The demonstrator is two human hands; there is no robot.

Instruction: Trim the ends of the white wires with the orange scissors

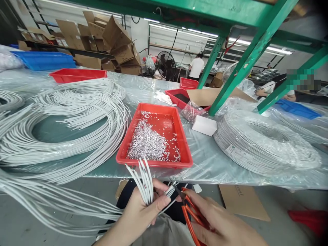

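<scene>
My left hand (146, 208) is closed around a bundle of white cables (145, 186), whose cut ends stick up above the fist. Several thinner ends poke out to the right between thumb and forefinger. My right hand (210, 218) grips a pair of orange-handled scissors (188, 218); the dark blades touch or nearly touch those thinner ends. How far the blades are apart is hard to make out. Just beyond both hands, a red tray (153, 164) on the table holds a heap of small silvery metal pieces (148, 141).
Large coils of white cable (107, 136) cover the table's left side, with strands hanging over its edge. A plastic-wrapped cable coil (246, 147) and a small white box (204, 125) lie right. Green metal posts (238, 71) rise behind them. Another person (196, 67) is in the background.
</scene>
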